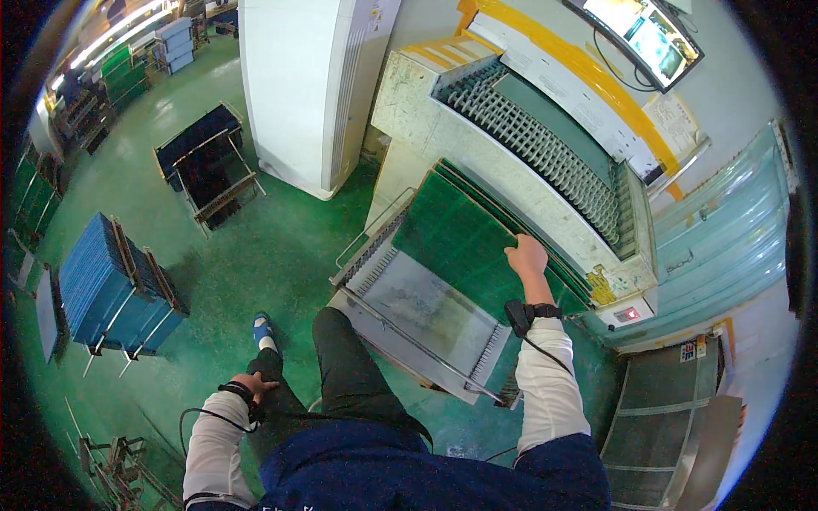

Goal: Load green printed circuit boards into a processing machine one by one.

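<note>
A large, flat green board [464, 243] stands tilted in a metal rack [439, 294] in front of me, with several more green boards behind it. My right hand [528, 255] is closed on the top edge of this board, fingers hooked behind it. Comb-like slots line both sides of the rack's grey base. Down at my left thigh, my left hand [256, 385] rests on the dark trousers with its fingers apart and nothing in it. Both wrists wear black bands with cables.
Beyond the rack stands a machine with rows of grey rollers [537, 145], a screen [639, 38] above it. A white cabinet [298, 85] stands beside it. On the green floor to my left are a rack of blue panels [119, 289] and a dark rack [209, 166].
</note>
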Motion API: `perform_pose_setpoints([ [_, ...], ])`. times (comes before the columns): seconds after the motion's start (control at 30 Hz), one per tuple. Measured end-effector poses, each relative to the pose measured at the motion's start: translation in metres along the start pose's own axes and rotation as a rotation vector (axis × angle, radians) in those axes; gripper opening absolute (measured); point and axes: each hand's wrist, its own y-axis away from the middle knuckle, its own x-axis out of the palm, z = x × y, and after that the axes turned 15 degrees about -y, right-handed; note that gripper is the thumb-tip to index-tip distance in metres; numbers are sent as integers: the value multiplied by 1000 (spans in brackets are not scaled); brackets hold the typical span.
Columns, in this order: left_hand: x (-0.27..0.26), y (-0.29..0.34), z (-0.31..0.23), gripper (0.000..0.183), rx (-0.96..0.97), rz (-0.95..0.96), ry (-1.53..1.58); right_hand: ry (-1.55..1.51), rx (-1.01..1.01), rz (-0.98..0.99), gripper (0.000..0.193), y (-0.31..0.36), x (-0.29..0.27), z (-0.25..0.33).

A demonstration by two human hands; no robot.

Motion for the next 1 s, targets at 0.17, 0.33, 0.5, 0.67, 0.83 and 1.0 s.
perform_pose_setpoints([
  [0.17, -21, 28, -6, 93, -20, 15, 46, -32, 40, 17, 43, 2, -2, -2],
  [0.33, -2, -5, 3, 90, 40, -25, -63, -25, 25, 9, 41, 2, -1, -5],
  [0.5, 49, -71, 27, 71, -111, 28, 125, -23, -2, 24, 39, -1, -3, 12],
  [0.67, 11, -28, 9, 61, 5, -18, -11, 12, 8, -26, 30, 3, 1, -8],
  [0.83, -2, 2, -1, 85, -4, 2, -48, -1, -3, -8, 34, 2, -2, 2],
  [1.0, -13, 15, -5, 103, 23, -5, -69, 3, 29, 18, 38, 3, -4, 0],
])
